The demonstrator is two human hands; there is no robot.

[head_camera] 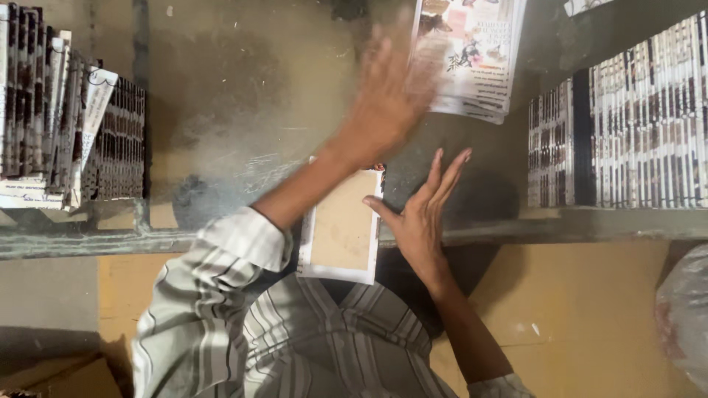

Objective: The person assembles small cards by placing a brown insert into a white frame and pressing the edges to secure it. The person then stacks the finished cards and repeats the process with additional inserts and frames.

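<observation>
The open left hand [387,103] reached toward printed sheets [472,55]; the open right hand [420,217] steadied a tan board [343,228] on the surface [243,110].

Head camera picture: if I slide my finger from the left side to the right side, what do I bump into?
Stacks of booklets at the left → brown card with a white border → open hand resting beside the card → printed sheets at the top → rows of booklets at the right → plastic bag at the edge.
</observation>
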